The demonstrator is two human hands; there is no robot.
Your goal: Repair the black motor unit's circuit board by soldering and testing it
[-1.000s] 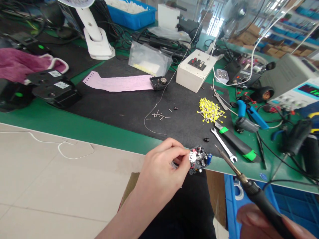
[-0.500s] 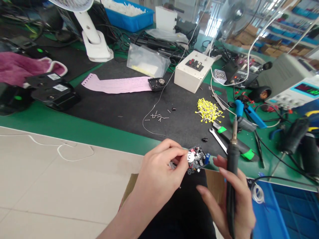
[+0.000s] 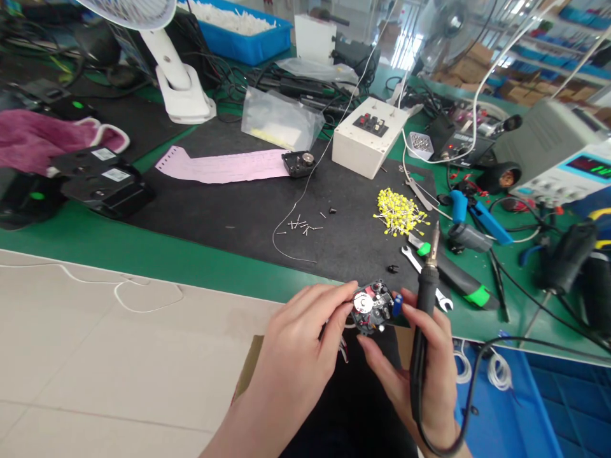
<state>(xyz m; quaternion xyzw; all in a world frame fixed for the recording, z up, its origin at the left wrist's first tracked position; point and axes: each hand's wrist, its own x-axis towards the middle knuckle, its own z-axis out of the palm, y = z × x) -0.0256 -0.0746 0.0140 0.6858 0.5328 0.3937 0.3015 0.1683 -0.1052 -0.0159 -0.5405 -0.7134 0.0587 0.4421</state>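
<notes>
A small black circuit module [image 3: 372, 306] with a round silver part and a blue component hangs just off the near edge of the bench. My left hand [image 3: 296, 346] pinches its left side with thumb and fingers. My right hand [image 3: 420, 369] cradles a black soldering iron [image 3: 423, 312], tip pointing up and away, while its fingertips touch the module's right and lower sides. The iron's cable loops down below my wrist.
On the black mat [image 3: 248, 210] lie a pile of yellow capacitors [image 3: 400, 213], loose screws [image 3: 303, 224], a thin wire, a wrench [image 3: 420, 267] and a green-handled tool [image 3: 458, 280]. A white switch box [image 3: 370, 135], pink paper strip [image 3: 224, 165] and power supply [image 3: 558, 152] stand behind. Blue bin [image 3: 515, 407] below right.
My right hand has come up from the lower right with the soldering iron, turned it tip-up, and closed in until its fingers touch the module. My left hand has kept hold.
</notes>
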